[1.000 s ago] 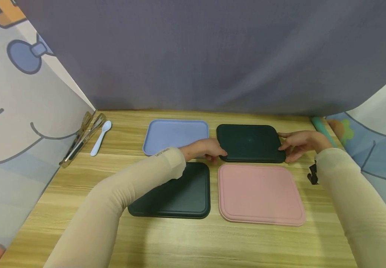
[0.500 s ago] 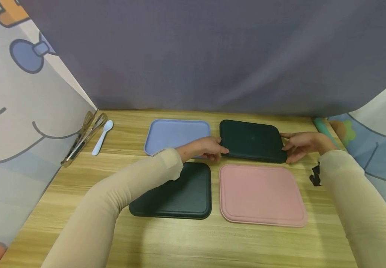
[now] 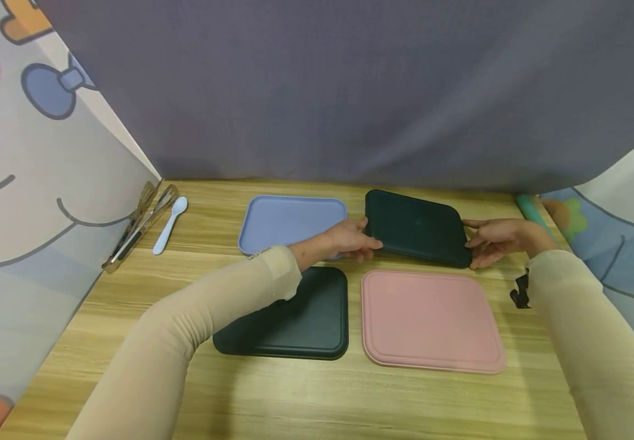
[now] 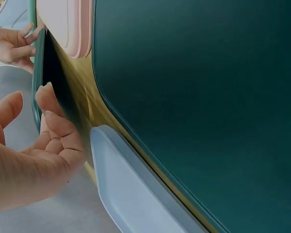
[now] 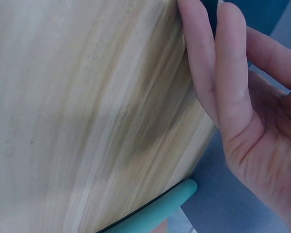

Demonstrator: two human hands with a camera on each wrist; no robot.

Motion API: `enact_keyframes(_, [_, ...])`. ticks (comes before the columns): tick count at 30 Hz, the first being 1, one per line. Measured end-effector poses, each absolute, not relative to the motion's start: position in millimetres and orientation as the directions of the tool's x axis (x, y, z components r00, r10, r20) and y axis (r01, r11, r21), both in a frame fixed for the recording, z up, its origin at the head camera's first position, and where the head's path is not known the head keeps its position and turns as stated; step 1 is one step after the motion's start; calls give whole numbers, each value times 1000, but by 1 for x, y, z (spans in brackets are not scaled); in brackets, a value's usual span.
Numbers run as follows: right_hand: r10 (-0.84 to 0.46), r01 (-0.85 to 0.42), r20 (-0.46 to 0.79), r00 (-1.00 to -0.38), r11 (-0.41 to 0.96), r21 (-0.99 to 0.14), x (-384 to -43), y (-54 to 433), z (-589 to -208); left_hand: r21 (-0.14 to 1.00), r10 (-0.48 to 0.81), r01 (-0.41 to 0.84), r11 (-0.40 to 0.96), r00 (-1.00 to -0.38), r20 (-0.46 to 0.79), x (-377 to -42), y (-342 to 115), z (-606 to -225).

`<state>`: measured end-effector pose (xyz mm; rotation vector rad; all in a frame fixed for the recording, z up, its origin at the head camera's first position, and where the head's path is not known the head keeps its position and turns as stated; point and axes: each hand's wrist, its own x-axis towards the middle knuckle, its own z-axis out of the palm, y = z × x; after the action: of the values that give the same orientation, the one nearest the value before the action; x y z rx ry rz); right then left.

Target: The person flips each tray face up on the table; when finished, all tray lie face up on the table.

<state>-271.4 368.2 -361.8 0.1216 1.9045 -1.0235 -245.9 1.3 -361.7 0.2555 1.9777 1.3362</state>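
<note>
A dark green tray (image 3: pixel 418 226) at the back right of the table is tilted, its left end raised and its right end low. My left hand (image 3: pixel 350 238) grips its left edge; in the left wrist view curled fingers (image 4: pixel 58 131) reach round that edge, thumb on the other side. At the right edge, my right hand (image 3: pixel 493 238) holds the tray between thumb and fingers. A pink tray (image 3: pixel 432 321) lies just in front. Left of that is a second dark green tray (image 3: pixel 305 324), partly behind my left sleeve. The blue tray (image 3: pixel 294 220) sits behind it, left of the raised one.
A light blue spoon (image 3: pixel 170 225) and metal tongs (image 3: pixel 140 229) lie at the table's back left. A teal roll-like object (image 3: pixel 534 214) lines the right edge. Grey cloth (image 3: pixel 350 91) hangs behind the table, with patterned cloth at both sides.
The left end of the back right dark green tray has risen with my left hand, tilting it. My right hand has shifted slightly right with its edge. The other trays stay put.
</note>
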Motion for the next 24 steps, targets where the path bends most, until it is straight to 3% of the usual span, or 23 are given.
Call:
enact_keyframes(10, [-337,479,-767,-547,625,-617,-269,369,-362,896,506,-148,420,-781,-366,-244,4,-359])
enact_keyframes(18, [-327,505,-770,-548,604,-617,-268,367,-363,852,393,-9,523,-885,-251,-245,12,-357])
enact_keyframes(24, [-322,527,-778,-539,592,-610,-268,363,-364,833,344,-16,552,-906,-246,-245,15,-352])
